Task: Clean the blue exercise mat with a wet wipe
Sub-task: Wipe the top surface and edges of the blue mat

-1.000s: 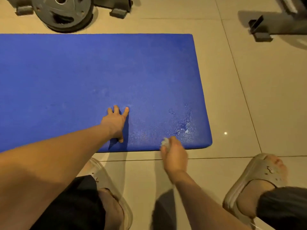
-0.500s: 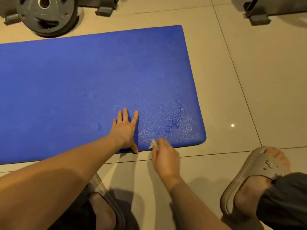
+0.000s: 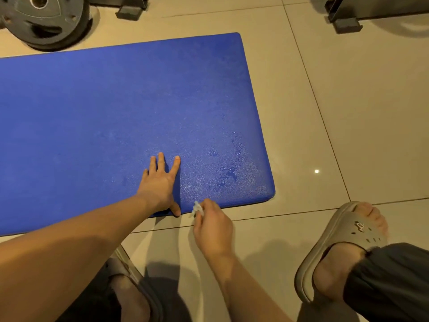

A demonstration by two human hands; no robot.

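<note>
The blue exercise mat point(image 3: 120, 108) lies flat on the tiled floor and fills the left and middle of the view. Wet streaks and droplets shine on its near right corner. My left hand point(image 3: 160, 184) presses flat on the mat near the front edge, fingers spread. My right hand point(image 3: 212, 225) is at the mat's front edge, just right of the left thumb, fingers pinched on a small crumpled white wet wipe point(image 3: 197, 208). Most of the wipe is hidden inside the fingers.
A black weight plate point(image 3: 44, 19) lies on the floor beyond the mat's far left. Dark metal equipment feet point(image 3: 343, 19) stand at the far right and at the top middle point(image 3: 130, 10). My feet in grey slippers point(image 3: 343, 247) rest on the beige tiles in front of the mat.
My right hand with the wipe has slid left along the mat's front edge, towards my left hand. The left hand stays pressed on the mat; the view has shifted slightly.
</note>
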